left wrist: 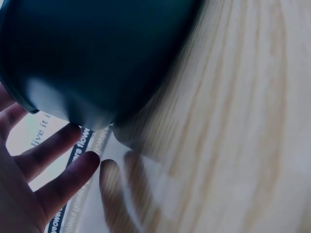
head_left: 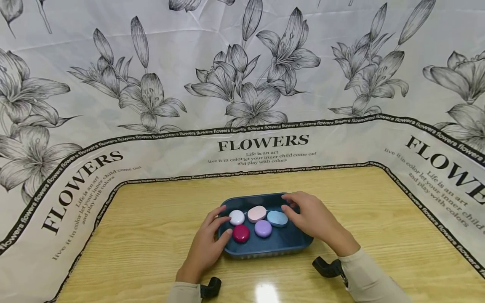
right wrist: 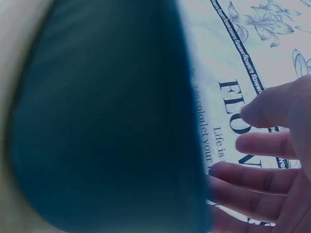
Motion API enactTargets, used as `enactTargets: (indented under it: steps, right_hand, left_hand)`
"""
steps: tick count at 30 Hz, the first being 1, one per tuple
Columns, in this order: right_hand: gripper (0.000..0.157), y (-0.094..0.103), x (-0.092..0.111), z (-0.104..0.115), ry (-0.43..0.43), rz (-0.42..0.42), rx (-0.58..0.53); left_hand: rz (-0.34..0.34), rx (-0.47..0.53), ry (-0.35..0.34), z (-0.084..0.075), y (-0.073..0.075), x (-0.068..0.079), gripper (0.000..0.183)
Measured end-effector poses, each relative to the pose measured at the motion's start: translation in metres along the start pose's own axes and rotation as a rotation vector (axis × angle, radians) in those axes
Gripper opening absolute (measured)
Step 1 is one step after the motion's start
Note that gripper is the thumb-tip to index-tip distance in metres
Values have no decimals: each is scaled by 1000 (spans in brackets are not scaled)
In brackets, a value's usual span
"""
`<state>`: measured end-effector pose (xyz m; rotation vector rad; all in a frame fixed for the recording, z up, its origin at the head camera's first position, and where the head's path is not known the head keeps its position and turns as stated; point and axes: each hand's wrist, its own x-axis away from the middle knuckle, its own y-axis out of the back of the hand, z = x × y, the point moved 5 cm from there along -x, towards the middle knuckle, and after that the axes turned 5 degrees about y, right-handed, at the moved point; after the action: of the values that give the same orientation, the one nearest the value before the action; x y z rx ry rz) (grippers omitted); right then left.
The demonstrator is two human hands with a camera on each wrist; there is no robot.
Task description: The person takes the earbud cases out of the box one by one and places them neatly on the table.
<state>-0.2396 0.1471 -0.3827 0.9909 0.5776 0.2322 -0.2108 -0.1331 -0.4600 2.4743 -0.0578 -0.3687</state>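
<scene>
A dark blue rectangular tub [head_left: 293,242] with rounded corners sits on the table. In it lie several smooth, glossy rounded pieces: a white one [head_left: 237,217], a pale pink oval one [head_left: 257,214], a light blue oval one [head_left: 277,219], a purple one [head_left: 263,228] and a deep red one [head_left: 241,233]. My left hand [head_left: 206,242] is at the tub's left end, its fingers spread at the rim and the thumb beside the red piece. At the right end, my right hand [head_left: 312,214] reaches over the rim with loosely bent fingers, thumb close to the light blue piece.
The tub stands on a light wood-grain table [head_left: 151,235]. A white curtain [head_left: 261,151] printed with flowers and lettering encloses the back and both sides. Black wrist mounts [head_left: 327,267] stick out beside the sleeves. A bright reflection shows near the front.
</scene>
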Motion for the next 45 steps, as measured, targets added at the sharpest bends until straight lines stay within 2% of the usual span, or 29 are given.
enactTargets:
  steps: [8, 15, 20, 25, 32, 38, 45]
  right_hand:
    - [35, 2, -16, -4, -29, 154, 23]
    - [38, 1, -35, -8, 14, 296, 55]
    - [41, -1, -37, -8, 12, 365, 88]
    - [44, -11, -37, -8, -12, 454, 90]
    - [44, -15, -41, -7, 19, 513, 127]
    - [45, -20, -44, -9, 11, 570, 177]
    - [47, -29, -46, -5, 15, 610, 210]
  left_hand:
    - [-1, 20, -10, -1, -2, 3, 30]
    - [-14, 19, -8, -2, 0, -1, 30]
    - [-1, 21, 2, -1, -3, -4, 29]
    - [6, 29, 8, 1, -4, -2, 29]
    - [-7, 52, -5, -1, -2, -1, 29]
    - [12, 45, -4, -3, -4, -5, 31]
    - [3, 47, 15, 1, -2, -2, 30]
